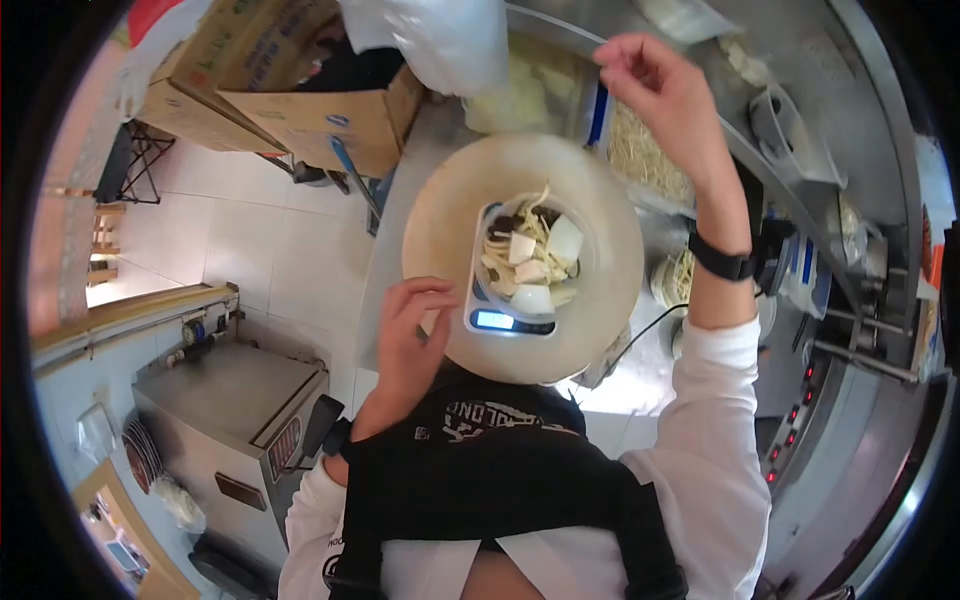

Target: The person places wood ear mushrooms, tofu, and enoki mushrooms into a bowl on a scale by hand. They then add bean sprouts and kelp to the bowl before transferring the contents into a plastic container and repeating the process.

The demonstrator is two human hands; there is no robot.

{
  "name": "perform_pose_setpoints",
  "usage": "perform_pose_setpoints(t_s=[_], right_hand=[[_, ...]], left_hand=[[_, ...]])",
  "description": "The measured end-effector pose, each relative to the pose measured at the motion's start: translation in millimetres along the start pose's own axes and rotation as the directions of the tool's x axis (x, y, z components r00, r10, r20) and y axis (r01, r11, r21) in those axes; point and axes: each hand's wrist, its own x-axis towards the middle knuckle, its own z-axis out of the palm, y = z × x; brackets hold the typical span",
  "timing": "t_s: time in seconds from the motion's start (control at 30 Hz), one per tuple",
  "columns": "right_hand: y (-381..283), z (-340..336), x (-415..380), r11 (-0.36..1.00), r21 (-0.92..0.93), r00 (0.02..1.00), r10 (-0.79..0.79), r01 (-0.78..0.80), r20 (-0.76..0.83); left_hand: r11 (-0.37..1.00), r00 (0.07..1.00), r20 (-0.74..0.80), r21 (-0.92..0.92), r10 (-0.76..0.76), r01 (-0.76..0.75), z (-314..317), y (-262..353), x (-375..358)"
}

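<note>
A clear plastic bowl (592, 262) holds pale shredded strips, white chunks and dark pieces. It sits on a white kitchen scale (480, 268) with a lit display, and the scale stands on a round chopping board (450, 190). My left hand (408, 325) is beside the scale's left edge, fingers stretched and thumb apart, with nothing in it. Up at the right, my right hand (665, 95) is raised above a tub of pale thin shreds (640, 155). Its fingers are curled in towards the thumb; whatever they may hold is too small to make out.
Behind the board are a container of pale yellow food (540, 90) and a white plastic bag (440, 40). Cardboard boxes (310, 120) stand at the upper left. A clear tub (795, 135) is at the right, and a dark cable (640, 335) runs beside the board.
</note>
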Motion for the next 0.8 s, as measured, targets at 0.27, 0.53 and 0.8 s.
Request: perform_pose_setpoints(t_s=[0.27,0.53,0.8], right_hand=[[13,30,-155,0.946,-0.079,0.882,0.323,-0.315,0.343],[11,35,-156,0.958,-0.213,0.931,0.247,-0.193,0.269],[22,56,-133,0.944,-0.327,0.983,0.032,0.030,0.181]], left_hand=[[0.998,1.000,0.009,-0.061,0.022,-0.021,16,-9,-1],[0.984,0.972,0.166,0.039,0.166,-0.174,41,14,14],[0.931,0.956,0.292,0.336,0.039,-0.141,45,39,29]])
